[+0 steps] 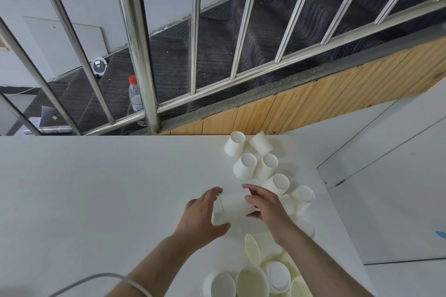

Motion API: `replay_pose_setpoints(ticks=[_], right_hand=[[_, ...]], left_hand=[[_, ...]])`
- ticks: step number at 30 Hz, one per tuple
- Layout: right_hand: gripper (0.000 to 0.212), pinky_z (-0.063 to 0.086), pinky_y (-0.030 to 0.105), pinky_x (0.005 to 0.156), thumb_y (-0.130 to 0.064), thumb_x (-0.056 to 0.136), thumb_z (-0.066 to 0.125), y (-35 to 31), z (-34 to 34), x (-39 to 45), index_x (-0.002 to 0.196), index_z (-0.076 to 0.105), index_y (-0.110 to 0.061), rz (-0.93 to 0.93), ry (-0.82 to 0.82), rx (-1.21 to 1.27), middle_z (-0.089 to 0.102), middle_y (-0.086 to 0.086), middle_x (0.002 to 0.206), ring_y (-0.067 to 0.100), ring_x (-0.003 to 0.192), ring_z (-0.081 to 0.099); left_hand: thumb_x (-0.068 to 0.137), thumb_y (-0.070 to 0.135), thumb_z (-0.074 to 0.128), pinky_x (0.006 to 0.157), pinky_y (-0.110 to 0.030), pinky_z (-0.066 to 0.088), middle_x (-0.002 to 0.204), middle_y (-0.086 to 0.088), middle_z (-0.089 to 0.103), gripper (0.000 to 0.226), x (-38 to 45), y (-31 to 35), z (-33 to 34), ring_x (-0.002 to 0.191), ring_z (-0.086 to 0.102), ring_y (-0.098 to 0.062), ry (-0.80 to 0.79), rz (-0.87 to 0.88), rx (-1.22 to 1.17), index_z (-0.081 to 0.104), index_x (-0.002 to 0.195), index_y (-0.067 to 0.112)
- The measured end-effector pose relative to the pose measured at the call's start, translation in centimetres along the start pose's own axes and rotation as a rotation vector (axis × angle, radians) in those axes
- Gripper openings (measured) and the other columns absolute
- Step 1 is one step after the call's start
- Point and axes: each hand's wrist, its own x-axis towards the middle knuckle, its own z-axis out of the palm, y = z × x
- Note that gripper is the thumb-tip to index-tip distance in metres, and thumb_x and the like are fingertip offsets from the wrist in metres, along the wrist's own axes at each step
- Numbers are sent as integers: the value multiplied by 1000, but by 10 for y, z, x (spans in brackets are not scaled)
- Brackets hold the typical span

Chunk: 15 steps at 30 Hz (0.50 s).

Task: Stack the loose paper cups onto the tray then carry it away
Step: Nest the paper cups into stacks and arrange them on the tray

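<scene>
Both hands hold nested white paper cups (pixel 234 207) sideways just above the white table (pixel 96 200). My left hand (pixel 202 217) grips the rim end; my right hand (pixel 265 205) grips the base end. Several loose cups stand upside down beyond the hands, among them one at the far edge (pixel 234 144) and one nearer (pixel 245 166). More cups lie on their sides or open-side-up near me, one with its mouth toward the camera (pixel 252 283). No tray is visible.
A steel railing (pixel 142 55) and dark stairs rise beyond the table's far edge. A plastic bottle with a red cap (pixel 135 96) stands behind the railing post. The table's right edge (pixel 337 212) drops to the floor. A grey cable (pixel 96 279) crosses my left forearm.
</scene>
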Motion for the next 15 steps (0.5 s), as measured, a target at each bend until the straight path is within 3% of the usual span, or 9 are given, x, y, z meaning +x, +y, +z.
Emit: replay_pose_setpoints(ticks=[2,5,8,11,15], right_hand=[[25,56,35,88,-17,92,60,3,-1,-1,114,67,-26,-9,38,-79,65,0,114,13,103,62],[21,49,24,89,-33,90,66,8,-1,-3,110,64,-35,-164,160,-383,60,-19,115,1,104,57],[22,45,11,76,-41,86,69,8,4,-7,106,67,-31,-302,167,-518,59,-21,107,-1,88,58],[21,47,12,70,-37,85,71,7,10,-9,104,69,-30,-304,108,-544,63,-19,103,1,73,59],[24,50,16,67,-16,86,63,14,15,-3,109,68,-24,-212,99,-613,67,-12,101,5,64,61]], left_hand=[[74,45,70,101,-21,32,129,17,45,75,1,-2,2,116,47,-6,-3,21,-8,31,137,30],[72,44,69,96,-23,39,126,12,42,79,2,-3,3,111,49,-10,-11,44,14,31,140,30],[73,45,66,96,-25,40,126,7,41,81,2,-1,4,112,47,-13,-4,72,88,30,144,30],[75,46,63,97,-27,39,127,6,41,80,3,4,6,115,44,-14,-5,95,156,28,145,28],[77,47,62,102,-25,33,132,8,41,78,3,7,10,121,40,-13,-21,99,197,28,146,29]])
